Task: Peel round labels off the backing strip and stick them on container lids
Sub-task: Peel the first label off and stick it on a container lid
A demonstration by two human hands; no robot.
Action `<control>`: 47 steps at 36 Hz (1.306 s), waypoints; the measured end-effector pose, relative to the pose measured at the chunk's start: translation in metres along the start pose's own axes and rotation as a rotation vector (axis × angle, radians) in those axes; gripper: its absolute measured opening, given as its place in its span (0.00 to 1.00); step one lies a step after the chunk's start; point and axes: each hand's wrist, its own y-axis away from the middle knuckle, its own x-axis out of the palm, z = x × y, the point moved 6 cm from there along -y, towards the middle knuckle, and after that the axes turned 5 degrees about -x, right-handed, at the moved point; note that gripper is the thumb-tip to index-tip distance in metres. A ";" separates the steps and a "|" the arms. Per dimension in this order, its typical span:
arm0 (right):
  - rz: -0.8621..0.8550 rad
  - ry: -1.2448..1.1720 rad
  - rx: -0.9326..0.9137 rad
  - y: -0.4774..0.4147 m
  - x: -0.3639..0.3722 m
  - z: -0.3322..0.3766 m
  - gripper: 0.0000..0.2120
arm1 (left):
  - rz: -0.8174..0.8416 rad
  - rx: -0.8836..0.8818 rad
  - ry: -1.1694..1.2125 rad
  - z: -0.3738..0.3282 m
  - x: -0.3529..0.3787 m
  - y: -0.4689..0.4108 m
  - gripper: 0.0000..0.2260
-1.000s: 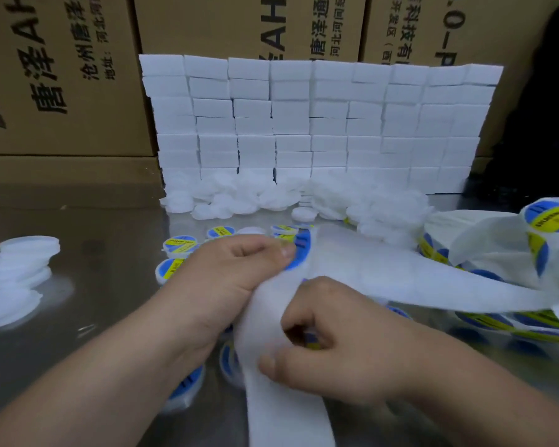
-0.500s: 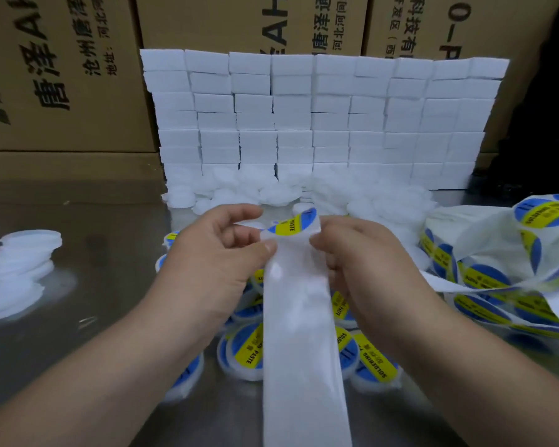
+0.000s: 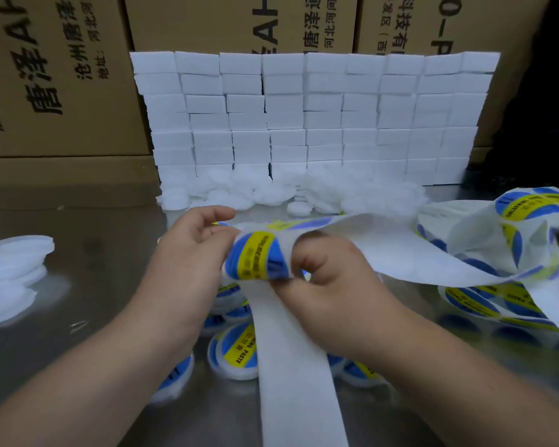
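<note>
A round blue label with a yellow band (image 3: 255,256) is bent over the fold of the white backing strip (image 3: 294,366) between my hands. My left hand (image 3: 188,262) pinches the label's left edge with thumb and fingertips. My right hand (image 3: 329,285) grips the strip at the label's right edge. The bare strip hangs down toward me; the part with labels runs off to the right. Several white lids with labels on them (image 3: 236,353) lie under my hands, partly hidden. A pile of plain white lids (image 3: 271,191) lies further back.
A wall of stacked white blocks (image 3: 310,117) stands behind the lids, with cardboard boxes (image 3: 62,75) behind it. More white lids (image 3: 13,269) sit at the left. Loops of label strip (image 3: 510,262) are heaped at the right on the shiny metal table (image 3: 94,240).
The strip has been pulled further over the fold, so the whole label now shows between my hands. My right hand has dropped lower and the strip's right part has swung up.
</note>
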 end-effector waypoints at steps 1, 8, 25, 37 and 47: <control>0.000 -0.027 0.029 0.000 0.001 -0.002 0.10 | -0.005 -0.004 0.001 0.000 -0.001 -0.001 0.08; -0.303 -0.171 0.308 -0.003 -0.027 -0.035 0.12 | -0.022 0.081 -0.120 0.000 0.002 -0.001 0.08; -0.269 -0.021 0.511 0.006 -0.020 -0.047 0.13 | 0.065 0.192 -0.866 -0.023 0.021 -0.092 0.12; -0.178 0.064 0.467 0.006 -0.015 -0.044 0.10 | 0.324 -0.120 -1.526 0.057 0.016 -0.198 0.23; -0.176 0.016 0.378 0.004 -0.016 -0.036 0.04 | 0.284 -0.097 -1.475 0.079 0.019 -0.214 0.22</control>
